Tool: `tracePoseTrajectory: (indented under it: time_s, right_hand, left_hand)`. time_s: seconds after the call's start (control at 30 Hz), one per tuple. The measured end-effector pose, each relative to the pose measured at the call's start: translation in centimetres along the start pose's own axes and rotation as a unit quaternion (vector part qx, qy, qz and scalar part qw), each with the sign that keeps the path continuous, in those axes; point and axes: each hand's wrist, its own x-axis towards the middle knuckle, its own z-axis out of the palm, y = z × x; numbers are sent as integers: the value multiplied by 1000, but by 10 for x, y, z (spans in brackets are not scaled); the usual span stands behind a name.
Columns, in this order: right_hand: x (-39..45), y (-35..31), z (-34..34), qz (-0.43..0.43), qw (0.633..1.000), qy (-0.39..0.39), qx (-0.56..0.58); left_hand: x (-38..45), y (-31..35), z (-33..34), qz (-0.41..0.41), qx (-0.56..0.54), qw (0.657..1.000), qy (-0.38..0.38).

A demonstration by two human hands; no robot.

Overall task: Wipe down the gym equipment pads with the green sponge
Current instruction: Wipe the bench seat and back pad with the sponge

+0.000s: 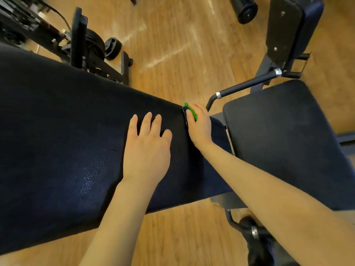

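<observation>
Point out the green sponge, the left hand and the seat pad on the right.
green sponge point(192, 111), head view: the green edge showing past the fingers.
left hand point(147, 150), head view: back of the hand, flat on the long pad.
seat pad point(284, 135), head view: bare top surface.

long dark pad point(67, 131) runs across view, textured, sheen patch near its middle. left hand point(147, 148) flat on it, fingers spread. right hand point(199, 125) at its far edge, pressing green sponge point(192, 111) to the pad. second pad point(288, 143) just beside, right. wood floor point(182, 45) under both; weight plate point(113, 48) on floor.
</observation>
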Motion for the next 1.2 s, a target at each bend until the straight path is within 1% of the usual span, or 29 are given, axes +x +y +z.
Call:
tracePoseTrajectory:
  time_s: [0.13,0.37,0.47,0.53,0.63,0.77,0.83,0.93,1.07,1.2]
  right_hand:
    - [-22,6,-8,-11,1000,-7,3]
    - [-128,25,-27,-3,1000,-13,11]
    - [-152,33,-36,-7,999,-31,5]
    - [-150,34,-39,-7,999,-39,14]
    - [-128,36,-42,-2,999,-27,38]
    - [-70,39,-42,44,998,15,42]
    - [-42,35,-40,62,997,18,37]
    - [-22,37,-29,48,999,6,14]
    - [-29,46,-24,42,999,-3,-2]
    - [-76,54,-32,24,1000,-2,-3]
  left_hand:
    - [1,2,3,-6,3,1000,-3]
    - [14,22,11,0,14,1000,-16]
    - [22,32,18,-2,15,1000,-25]
    - [25,35,21,-5,20,999,-27]
    - [26,36,23,-3,26,999,-26]
    - [26,37,25,2,29,999,-29]
    - [27,36,25,2,29,999,-30]
    - [26,36,27,-1,30,999,-27]
    - [28,37,29,-2,31,999,-32]
    - [27,37,28,-3,34,999,-35]
